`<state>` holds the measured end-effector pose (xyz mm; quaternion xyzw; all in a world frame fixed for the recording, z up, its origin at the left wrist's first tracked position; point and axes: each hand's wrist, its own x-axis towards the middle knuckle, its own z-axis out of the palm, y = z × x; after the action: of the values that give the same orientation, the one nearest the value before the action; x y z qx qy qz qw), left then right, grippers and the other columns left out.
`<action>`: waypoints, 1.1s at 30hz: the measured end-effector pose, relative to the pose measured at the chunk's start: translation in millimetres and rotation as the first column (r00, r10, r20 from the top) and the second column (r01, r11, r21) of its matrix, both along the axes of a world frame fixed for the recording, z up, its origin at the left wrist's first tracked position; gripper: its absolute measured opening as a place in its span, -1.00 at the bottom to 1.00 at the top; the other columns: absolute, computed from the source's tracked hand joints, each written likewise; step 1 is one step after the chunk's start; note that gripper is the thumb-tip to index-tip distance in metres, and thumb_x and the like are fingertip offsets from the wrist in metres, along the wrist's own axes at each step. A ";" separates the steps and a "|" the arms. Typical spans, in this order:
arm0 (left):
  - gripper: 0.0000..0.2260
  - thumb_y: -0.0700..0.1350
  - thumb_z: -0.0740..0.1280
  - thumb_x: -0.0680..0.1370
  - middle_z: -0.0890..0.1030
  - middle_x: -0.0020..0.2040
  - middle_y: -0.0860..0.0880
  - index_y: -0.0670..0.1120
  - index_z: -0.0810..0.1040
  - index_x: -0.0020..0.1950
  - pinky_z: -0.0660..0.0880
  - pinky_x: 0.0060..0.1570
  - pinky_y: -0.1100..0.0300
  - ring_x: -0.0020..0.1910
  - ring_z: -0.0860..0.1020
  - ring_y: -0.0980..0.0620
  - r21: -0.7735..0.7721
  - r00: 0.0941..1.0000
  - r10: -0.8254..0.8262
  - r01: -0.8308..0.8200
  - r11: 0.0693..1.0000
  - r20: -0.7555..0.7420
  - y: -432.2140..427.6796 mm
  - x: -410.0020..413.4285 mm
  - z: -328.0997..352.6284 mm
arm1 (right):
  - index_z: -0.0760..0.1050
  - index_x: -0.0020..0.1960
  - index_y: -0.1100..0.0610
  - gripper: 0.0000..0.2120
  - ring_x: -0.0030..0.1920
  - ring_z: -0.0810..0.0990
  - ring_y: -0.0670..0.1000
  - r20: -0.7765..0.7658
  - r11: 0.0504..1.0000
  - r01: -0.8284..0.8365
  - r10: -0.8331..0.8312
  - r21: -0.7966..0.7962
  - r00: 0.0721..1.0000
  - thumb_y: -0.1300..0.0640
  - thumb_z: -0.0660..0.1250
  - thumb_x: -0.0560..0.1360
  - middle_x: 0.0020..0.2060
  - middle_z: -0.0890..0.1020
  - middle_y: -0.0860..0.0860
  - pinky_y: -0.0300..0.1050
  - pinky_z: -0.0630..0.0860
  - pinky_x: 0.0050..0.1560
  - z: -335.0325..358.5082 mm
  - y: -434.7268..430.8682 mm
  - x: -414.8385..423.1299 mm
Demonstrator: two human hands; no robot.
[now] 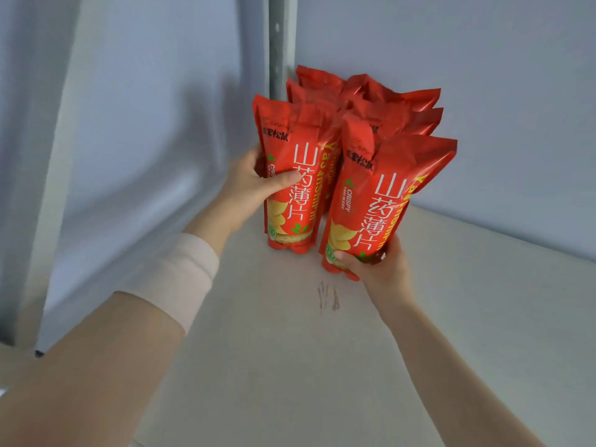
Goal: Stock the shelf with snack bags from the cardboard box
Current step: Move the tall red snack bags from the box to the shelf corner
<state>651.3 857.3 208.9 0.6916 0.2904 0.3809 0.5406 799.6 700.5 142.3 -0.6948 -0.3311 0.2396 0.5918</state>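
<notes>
Several red snack bags stand upright in two rows on the pale shelf board (290, 350), pushed into its back left corner. My left hand (254, 185) grips the front bag of the left row (290, 195) at its middle, thumb across the printed face. My right hand (374, 262) holds the front bag of the right row (371, 204) by its bottom edge, fingers curled under it. More red bags (380, 98) stand behind these two. The cardboard box is out of sight.
A grey metal upright post (280, 43) rises behind the bags at the corner. Pale blue-grey panels close the shelf at the left and back. A dark scuff mark (329, 296) lies on the board in front of the bags.
</notes>
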 end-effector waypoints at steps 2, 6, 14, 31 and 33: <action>-0.29 0.26 0.58 -0.03 0.63 -0.07 0.24 0.13 0.47 0.06 0.53 -0.16 0.41 -0.09 0.62 0.29 -0.012 1.000 -0.006 0.006 1.000 0.018 6.9 6.1 -3.8 | 0.33 0.18 0.01 -0.30 0.02 0.56 -0.05 0.021 1.000 0.020 -0.020 0.007 1.000 0.21 0.61 0.17 0.09 0.54 0.01 -0.15 0.53 -0.03 -2.7 6.6 4.0; -0.26 0.34 0.55 -0.05 0.65 -0.08 0.25 0.14 0.48 0.05 0.53 -0.11 0.35 -0.05 0.63 0.25 -0.031 0.999 -0.023 0.024 0.999 0.039 16.9 16.1 -9.2 | 0.30 0.22 0.05 -0.29 -0.09 0.52 -0.26 0.014 0.998 0.048 -0.049 0.027 0.999 0.27 0.59 0.20 -0.03 0.51 -0.17 -0.27 0.54 -0.11 -5.9 14.1 10.3; -0.23 0.36 0.51 0.07 0.57 0.13 0.15 0.10 0.41 0.18 0.50 0.06 0.30 0.10 0.57 0.24 -0.009 0.997 -0.065 0.065 0.998 0.044 19.2 19.9 -15.1 | 0.24 0.38 0.11 -0.14 0.12 0.41 -0.13 0.157 0.996 0.067 -0.058 -0.052 0.986 0.12 0.60 0.20 0.19 0.36 -0.04 -0.21 0.42 0.10 -8.7 12.3 9.4; -0.55 0.01 0.26 0.56 0.44 0.33 -0.08 -0.06 0.32 0.41 0.30 0.28 0.04 0.31 0.40 -0.10 0.698 0.398 0.635 0.018 0.716 -0.662 -234.5 -137.3 -17.4 | 0.34 0.36 0.22 -0.44 0.31 0.34 0.20 0.787 0.949 -0.210 0.314 -0.236 0.532 0.12 0.41 0.42 0.29 0.41 0.15 0.04 0.30 0.27 20.7 -162.9 -105.7; -0.59 0.02 0.23 0.57 0.44 0.31 -0.06 -0.04 0.32 0.40 0.29 0.26 0.06 0.30 0.40 -0.08 0.704 0.269 0.663 0.097 0.704 -0.699 -291.0 -173.1 -17.9 | 0.27 0.42 0.16 -0.45 0.38 0.26 0.15 0.814 0.902 -0.271 0.423 -0.336 0.398 0.07 0.33 0.48 0.36 0.34 0.10 0.01 0.24 0.32 23.2 -194.6 -137.9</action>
<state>478.2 566.3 191.0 0.8414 0.5284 0.0818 -0.0786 661.7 505.9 165.5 -0.6757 -0.7027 -0.0050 0.2228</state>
